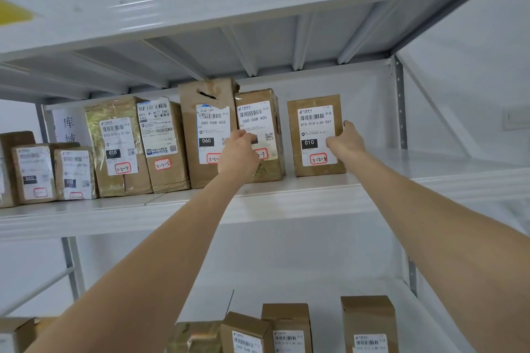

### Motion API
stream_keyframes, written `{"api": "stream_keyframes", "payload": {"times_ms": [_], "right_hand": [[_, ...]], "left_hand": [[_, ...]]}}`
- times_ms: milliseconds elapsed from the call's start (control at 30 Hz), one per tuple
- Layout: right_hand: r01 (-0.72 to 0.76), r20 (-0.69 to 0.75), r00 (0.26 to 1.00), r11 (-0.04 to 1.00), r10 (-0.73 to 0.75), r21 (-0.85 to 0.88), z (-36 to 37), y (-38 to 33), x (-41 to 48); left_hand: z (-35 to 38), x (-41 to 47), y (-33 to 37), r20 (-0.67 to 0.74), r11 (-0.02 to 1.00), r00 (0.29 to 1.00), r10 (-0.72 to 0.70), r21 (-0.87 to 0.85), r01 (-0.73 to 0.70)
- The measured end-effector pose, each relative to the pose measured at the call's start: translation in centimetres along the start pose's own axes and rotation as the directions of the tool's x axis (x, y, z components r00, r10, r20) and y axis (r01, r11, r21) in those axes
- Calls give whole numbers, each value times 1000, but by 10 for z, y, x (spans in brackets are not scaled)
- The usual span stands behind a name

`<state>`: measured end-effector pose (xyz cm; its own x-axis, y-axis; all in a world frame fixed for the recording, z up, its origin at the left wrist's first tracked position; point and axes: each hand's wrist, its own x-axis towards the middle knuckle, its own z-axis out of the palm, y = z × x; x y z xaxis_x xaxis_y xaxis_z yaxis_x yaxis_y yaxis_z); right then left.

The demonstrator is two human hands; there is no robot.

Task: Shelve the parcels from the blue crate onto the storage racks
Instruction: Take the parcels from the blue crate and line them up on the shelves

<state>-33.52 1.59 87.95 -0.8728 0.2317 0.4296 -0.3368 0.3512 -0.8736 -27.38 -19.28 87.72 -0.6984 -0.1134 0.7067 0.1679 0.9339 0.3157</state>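
1. Head view: the parcel labelled 3-2-8 (314, 135), upright on the middle shelf (315, 195), is being gripped at its right edge by the right hand (345, 139), with the thumb round the side.
2. The parcel 3-2-7 (258, 120) beside it is being touched by the left hand (238, 152), fingers bent; whether it is being pinched cannot be told.

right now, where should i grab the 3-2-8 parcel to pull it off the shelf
Its tall side faces, coming from the front. The 3-2-8 parcel stands upright, apart from the 3-2-7 parcel, with bare shelf on its other side; the right hand holds its right edge.
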Motion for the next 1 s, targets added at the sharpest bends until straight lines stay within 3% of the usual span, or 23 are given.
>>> {"api": "stream_keyframes", "payload": {"times_ms": [267,433,767,900,1000], "right_hand": [[51,67,996,998,-53,34,19,-12,-6],[-10,8,1000,1000,10,28,22,-9,-6],[-33,67,997,999,34,-16,28,-8,-15],[-57,-5,998,990,57,-126,26,-10,-27],[43,-82,995,969,-65,-245,24,-11,-44]], "left_hand": [[11,-2,2,77,999,996,44,-2,-44],[10,-3,-2,74,999,996,42,-4,-42],[6,-10,-9,83,999,996,23,-25,-21],[0,-14,-9,76,1000,997,-12,-27,14],[-5,-24,-8,44,998,998,-49,-34,51]]}}
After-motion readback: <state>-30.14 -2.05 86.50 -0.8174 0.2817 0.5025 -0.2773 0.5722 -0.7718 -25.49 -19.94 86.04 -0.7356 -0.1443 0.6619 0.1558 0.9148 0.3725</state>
